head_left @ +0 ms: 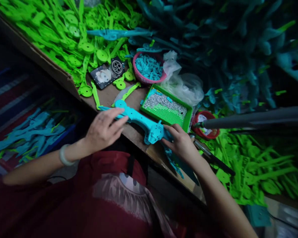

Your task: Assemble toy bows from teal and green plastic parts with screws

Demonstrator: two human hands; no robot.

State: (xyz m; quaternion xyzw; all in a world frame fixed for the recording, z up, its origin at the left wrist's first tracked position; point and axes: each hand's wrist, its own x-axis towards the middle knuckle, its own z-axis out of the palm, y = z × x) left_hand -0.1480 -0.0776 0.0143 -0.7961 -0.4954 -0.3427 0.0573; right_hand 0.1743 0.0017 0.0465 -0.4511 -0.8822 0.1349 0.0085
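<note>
A long turquoise plastic piece [139, 120] lies across the near edge of the wooden table [106, 96]. My left hand [103, 130] rests on its left end, fingers stretched over it and pressing it down. My right hand [180, 142] grips its thick right end, with the fingers curled around it. A pale bracelet [64, 155] sits on my left wrist.
A green tray [186, 120] of small silvery bits sits just behind the piece. Beside it are a pink bowl [139, 74] of turquoise bits, a red bowl [211, 134], a clear bag [183, 86] and a black card [108, 72]. Heaps of green parts [72, 29] and turquoise parts [225, 49] surround the table.
</note>
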